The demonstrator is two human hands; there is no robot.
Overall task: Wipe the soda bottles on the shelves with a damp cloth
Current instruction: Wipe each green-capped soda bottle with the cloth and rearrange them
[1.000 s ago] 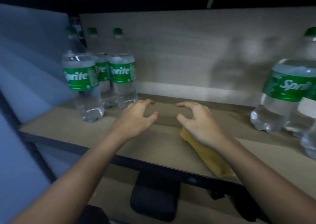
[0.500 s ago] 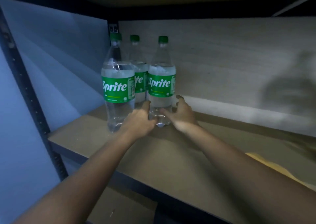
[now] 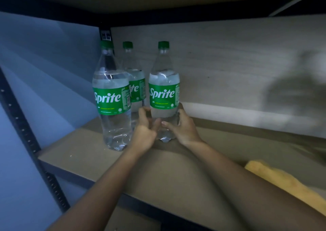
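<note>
Head view showed a wooden shelf (image 3: 176, 174) bearing three upright soda bottles (image 3: 112, 96) at its left rear. Both hands curled around the right bottle (image 3: 164, 96) low down, left hand (image 3: 143, 133) apparently touching, right hand (image 3: 183, 127) gripping. A yellow cloth (image 3: 285, 183) lay well apart, right.

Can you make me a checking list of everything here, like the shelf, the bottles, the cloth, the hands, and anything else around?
Surface: wooden shelf, bare board at the front.
Job's things: three Sprite bottles upright at the back left: left bottle, rear bottle, right bottle. Yellow cloth lies at the right, untouched.
Clutter: nothing seen.
Hands: left hand and right hand curl round the right bottle's lower part.
Cables: nothing seen.
Surroundings: dark metal upright, pale back panel, shelf above.
</note>
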